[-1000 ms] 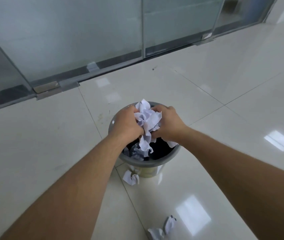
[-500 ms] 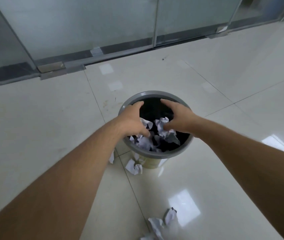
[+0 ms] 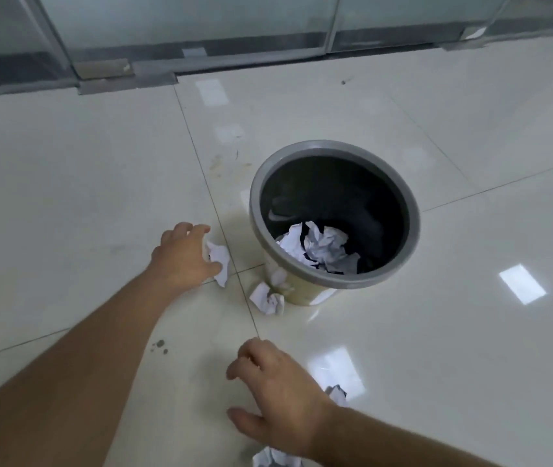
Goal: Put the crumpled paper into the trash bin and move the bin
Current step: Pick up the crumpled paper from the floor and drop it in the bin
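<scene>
A round trash bin with a grey rim (image 3: 255, 210) and black liner stands on the tiled floor, crumpled white paper (image 3: 318, 248) lying inside it. My left hand (image 3: 182, 254) is down at the floor left of the bin, fingers curled over a crumpled paper ball (image 3: 220, 261). Another ball (image 3: 268, 299) rests against the bin's base. My right hand (image 3: 276, 392) hovers low over the floor nearer to me, fingers spread, holding nothing. Two more paper pieces lie by it, one (image 3: 335, 394) just behind the wrist and one (image 3: 273, 459) at the bottom edge.
Glossy white floor tiles (image 3: 436, 332) spread all around. A frosted glass wall with a metal floor track (image 3: 126, 77) runs along the far side. A few dark spots (image 3: 159, 346) mark the floor near my left forearm.
Both hands have left the bin, where the paper they held now lies. The left hand dropped to a paper ball on the floor; the right hand pulled back toward me.
</scene>
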Demonstrator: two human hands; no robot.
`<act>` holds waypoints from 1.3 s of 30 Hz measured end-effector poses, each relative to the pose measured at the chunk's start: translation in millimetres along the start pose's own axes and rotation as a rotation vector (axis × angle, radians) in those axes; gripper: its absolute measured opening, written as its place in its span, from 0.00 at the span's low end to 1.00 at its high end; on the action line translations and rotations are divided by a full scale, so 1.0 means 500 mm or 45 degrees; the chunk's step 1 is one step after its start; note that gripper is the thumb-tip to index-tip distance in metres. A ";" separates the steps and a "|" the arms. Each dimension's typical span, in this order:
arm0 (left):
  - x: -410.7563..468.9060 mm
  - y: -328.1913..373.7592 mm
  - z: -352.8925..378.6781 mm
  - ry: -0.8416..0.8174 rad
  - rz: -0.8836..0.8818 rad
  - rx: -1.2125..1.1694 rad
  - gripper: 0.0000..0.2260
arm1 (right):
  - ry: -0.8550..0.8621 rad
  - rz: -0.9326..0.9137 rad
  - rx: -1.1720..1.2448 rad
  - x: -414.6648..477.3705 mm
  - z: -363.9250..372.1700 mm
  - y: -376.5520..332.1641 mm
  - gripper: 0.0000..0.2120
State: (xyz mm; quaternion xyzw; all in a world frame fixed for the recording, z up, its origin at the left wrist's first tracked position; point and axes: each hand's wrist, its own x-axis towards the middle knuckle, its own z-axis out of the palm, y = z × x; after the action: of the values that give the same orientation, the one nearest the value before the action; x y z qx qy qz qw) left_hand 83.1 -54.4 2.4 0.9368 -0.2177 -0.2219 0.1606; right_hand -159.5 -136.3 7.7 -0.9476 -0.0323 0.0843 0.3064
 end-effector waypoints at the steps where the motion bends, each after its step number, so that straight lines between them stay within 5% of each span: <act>1: -0.001 -0.009 0.025 -0.077 0.039 0.063 0.39 | -0.016 0.260 0.019 -0.012 0.032 0.028 0.29; 5: 0.018 -0.018 0.101 -0.173 0.202 0.222 0.44 | 0.151 1.306 0.186 -0.079 0.138 0.112 0.57; 9: 0.065 -0.003 0.153 -0.209 0.206 0.387 0.49 | 0.296 1.606 0.218 -0.131 0.219 0.148 0.67; 14: 0.071 0.020 0.241 -0.327 0.172 0.390 0.51 | 0.161 1.495 0.182 -0.118 0.243 0.143 0.64; 20: 0.006 0.034 0.308 -0.089 0.399 0.501 0.33 | -0.156 1.262 0.262 -0.070 0.253 0.089 0.64; 26: -0.044 0.027 0.337 -0.066 0.501 0.659 0.20 | -0.185 0.977 0.113 -0.107 0.247 0.071 0.60; 28: -0.051 0.018 0.332 -0.107 0.476 0.667 0.17 | -0.202 0.905 0.019 -0.126 0.235 0.059 0.50; 32: -0.055 0.008 0.326 -0.268 0.518 0.686 0.12 | 0.026 0.876 -0.236 -0.149 0.221 0.043 0.16; 36: -0.061 -0.005 0.316 -0.384 0.411 0.547 0.13 | -0.188 0.864 -0.015 -0.149 0.234 0.081 0.18; 39: -0.080 -0.021 0.316 -0.461 0.395 0.515 0.12 | -0.155 0.979 0.275 -0.131 0.238 0.102 0.16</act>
State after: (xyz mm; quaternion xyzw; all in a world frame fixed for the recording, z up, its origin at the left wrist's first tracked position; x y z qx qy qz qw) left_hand -22.1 -58.7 -122.1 0.8506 -0.4230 -0.3101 -0.0383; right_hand -245.1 -116.7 -108.2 -0.8462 0.3157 0.2516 0.3479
